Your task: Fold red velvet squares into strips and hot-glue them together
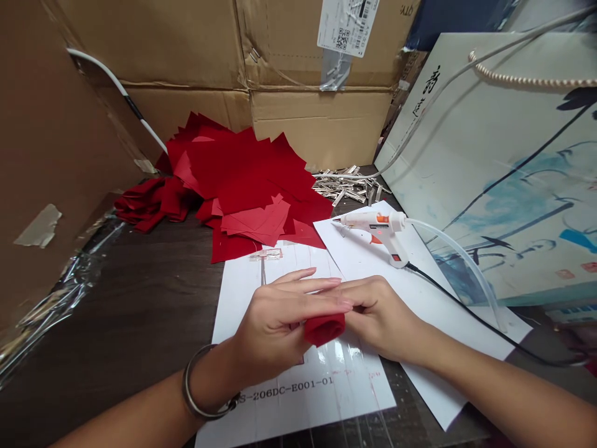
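Red cloth (324, 330) is rolled into a short tube, and I have it pressed between my left grip (280, 326) and my right grip (380, 317), above the papers on the table (140, 292). Both grips are closed on it: my left fingers lie flat across the top of the roll and meet my right fingertips, while the lower part of the roll shows below them. A metal bangle (200, 386) circles my left wrist. Under my hands are two overlapping white sheets, a printed paper (298, 398) with a code along its lower part and a plain paper (448, 336) to the right. On the plain sheet lies a white glue gun (373, 230), its black cord (466, 317) trailing right and a long clear tube (461, 255) curving from its back. Toward the far edge of the table, a heap of red squares (247, 180) sits against a cardboard box (317, 124), with a pile of metal clips (345, 185) just beside it and a painted paper bag (504, 168) standing on the right.
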Tool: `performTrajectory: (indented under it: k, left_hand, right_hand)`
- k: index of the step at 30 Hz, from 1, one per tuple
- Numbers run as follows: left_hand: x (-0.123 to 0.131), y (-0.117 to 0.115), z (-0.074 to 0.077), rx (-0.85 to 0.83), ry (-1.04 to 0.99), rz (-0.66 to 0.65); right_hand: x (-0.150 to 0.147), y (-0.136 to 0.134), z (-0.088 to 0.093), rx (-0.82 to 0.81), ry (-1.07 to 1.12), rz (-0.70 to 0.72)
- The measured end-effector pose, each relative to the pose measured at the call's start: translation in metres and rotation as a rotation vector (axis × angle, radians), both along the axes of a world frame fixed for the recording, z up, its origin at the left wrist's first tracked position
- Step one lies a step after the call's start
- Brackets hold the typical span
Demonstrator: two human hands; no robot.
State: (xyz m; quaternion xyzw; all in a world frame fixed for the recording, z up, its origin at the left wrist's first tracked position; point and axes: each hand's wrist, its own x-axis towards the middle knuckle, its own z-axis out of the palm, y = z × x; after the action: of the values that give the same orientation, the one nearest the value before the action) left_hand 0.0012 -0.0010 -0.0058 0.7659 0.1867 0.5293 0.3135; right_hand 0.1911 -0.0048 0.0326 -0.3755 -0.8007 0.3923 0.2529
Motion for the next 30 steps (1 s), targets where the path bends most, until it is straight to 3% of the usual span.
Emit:
performTrajectory:
  k: [14,25,30]
  left_hand:
    - [-0.001,-0.007,0.017,0.070,-0.032,0.004]
    - [-0.001,-0.008,0.018,0.081,-0.002,0.048]
    - [0.000,-0.005,0.015,0.058,-0.070,0.064]
  right_hand:
    - [0.003,0.005,-0.008,0.004,-0.079,0.008]
    - [0.002,0.007,-0.005,-0.019,-0.062,0.013]
    - [0.001,0.006,-0.002,-0.114,-0.008,-0.009]
